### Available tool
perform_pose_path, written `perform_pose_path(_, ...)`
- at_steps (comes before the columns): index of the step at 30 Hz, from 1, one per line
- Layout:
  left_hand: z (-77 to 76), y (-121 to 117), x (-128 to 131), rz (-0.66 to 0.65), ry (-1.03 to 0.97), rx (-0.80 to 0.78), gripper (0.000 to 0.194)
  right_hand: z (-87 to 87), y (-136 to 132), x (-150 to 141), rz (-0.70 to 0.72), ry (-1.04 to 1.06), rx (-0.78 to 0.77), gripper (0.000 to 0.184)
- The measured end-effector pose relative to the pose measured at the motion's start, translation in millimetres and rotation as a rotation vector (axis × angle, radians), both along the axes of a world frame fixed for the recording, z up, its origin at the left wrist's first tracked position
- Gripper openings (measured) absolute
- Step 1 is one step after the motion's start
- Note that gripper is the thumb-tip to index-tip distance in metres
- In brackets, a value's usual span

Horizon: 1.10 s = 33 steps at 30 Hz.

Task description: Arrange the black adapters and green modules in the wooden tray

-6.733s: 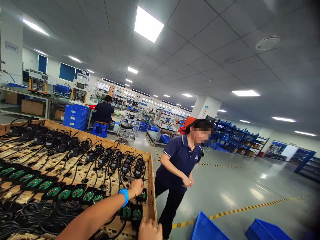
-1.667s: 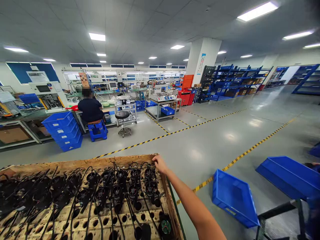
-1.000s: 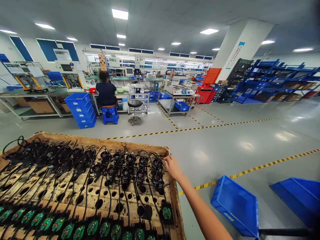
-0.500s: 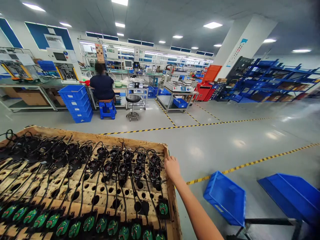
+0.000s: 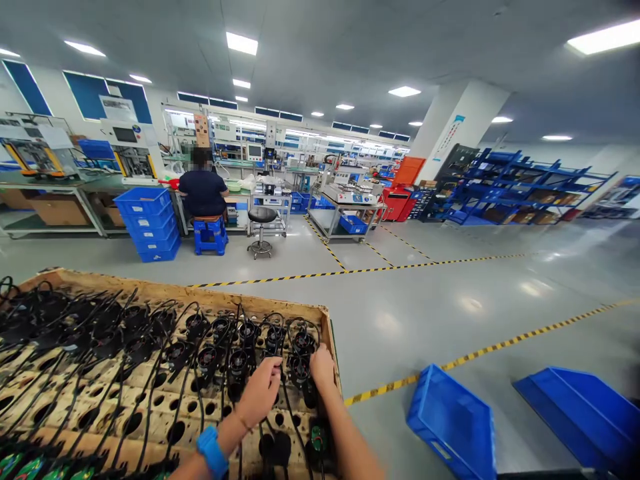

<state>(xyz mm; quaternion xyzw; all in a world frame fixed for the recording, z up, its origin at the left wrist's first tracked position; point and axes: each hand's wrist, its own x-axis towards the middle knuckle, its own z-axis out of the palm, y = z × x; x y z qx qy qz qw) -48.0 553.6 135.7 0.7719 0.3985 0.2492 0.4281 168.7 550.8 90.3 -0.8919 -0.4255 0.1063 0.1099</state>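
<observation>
A wooden tray (image 5: 165,291) with rows of round holes carries many small black fan units (image 5: 239,362) with black cables and green circuit boards (image 5: 319,437). My left hand (image 5: 260,390), with a blue watch on the wrist, is over the right part of the tray, its fingers curled together beside the fans. My right hand (image 5: 321,368) is closed at the rightmost fan (image 5: 301,367), just inside the tray's right wall. What the fingertips of either hand hold, if anything, is hidden.
Two blue bins (image 5: 453,420) are at the right, beside yellow-black floor tape (image 5: 520,339). Stacked blue crates (image 5: 147,223) stand beyond the tray. A seated person (image 5: 203,190) works at a bench, with a black stool (image 5: 262,217) nearby.
My right hand has left the tray's right rim and moved inward to the rightmost fans. My left hand has come into view over the tray. The view has tilted up slightly.
</observation>
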Motion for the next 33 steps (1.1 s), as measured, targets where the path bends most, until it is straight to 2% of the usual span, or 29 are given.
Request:
perform_pose_path(2, 1.4, 25.8, 30.5, 0.013, 0.006, -0.051, 0.041, 0.3, -9.8, -3.2, -0.014, -0.007, 0.120, 0.045)
perform_pose_path(4, 1.6, 50.0, 54.5, 0.072, -0.057, -0.166, 0.035, -2.0, -20.5, -3.9, 0.015, -0.001, 0.252, 0.048)
perform_pose_path(6, 4.4, 71.8, 72.7, 0.137, -0.145, -0.354, 0.035, -4.8, -30.4, -2.9, 0.098, 0.047, 0.417, 0.049)
perform_pose_path(8, 10.5, 89.7, 85.5, 0.148, -0.218, -0.534, 0.047, -5.3, -38.0, -2.4, 0.224, 0.117, 0.528, 0.048)
perform_pose_path(9, 14.3, 96.8, 89.9, 0.128, -0.258, -0.596, 0.052, -4.3, -40.8, -3.0, 0.283, 0.144, 0.524, 0.048)
perform_pose_path(11, 22.2, 107.9, 95.5, 0.084, -0.249, -0.613, 0.054, -0.1, -45.1, -6.9, 0.358, 0.168, 0.415, 0.049)
perform_pose_path(13, 28.7, 116.4, 97.8, 0.079, -0.100, -0.554, 0.048, 4.8, -49.2, -14.2, 0.376, 0.175, 0.308, 0.049)
perform_pose_path(16, 35.4, 129.3, 99.3, 0.088, 0.248, -0.445, 0.040, 8.6, -58.5, -30.8, 0.357, 0.224, 0.261, 0.044)
perform_pose_path(18, 39.3, 137.7, 101.6, 0.049, 0.415, -0.376, 0.038, 7.8, -66.4, -44.1, 0.305, 0.269, 0.248, 0.040)
perform_pose_path(21, 43.8, 144.5, 110.2, 0.004, 0.601, -0.160, 0.041, 2.3, -76.7, -63.6, 0.211, 0.258, 0.194, 0.031)
perform_pose_path(24, 41.2, 141.7, 122.6, 0.014, 0.698, 0.060, 0.035, -7.3, -82.6, -78.5, 0.199, 0.128, 0.022, 0.030)
perform_pose_path(26, 34.1, 137.5, 129.2, 0.008, 0.739, 0.157, 0.027, -15.0, -85.4, -84.9, 0.214, 0.064, -0.098, 0.039)
perform_pose_path(28, 24.9, 134.1, 132.3, -0.011, 0.765, 0.221, 0.022, -22.0, -88.5, -88.5, 0.220, 0.035, -0.153, 0.049)
perform_pose_path(30, 17.0, 132.1, 130.8, -0.017, 0.763, 0.273, 0.027, -26.5, -92.2, -89.4, 0.220, 0.023, -0.163, 0.056)
perform_pose_path(33, 11.4, 129.7, 120.9, 0.032, 0.721, 0.366, 0.045, -26.8, -99.7, -86.8, 0.209, -0.016, -0.135, 0.058)
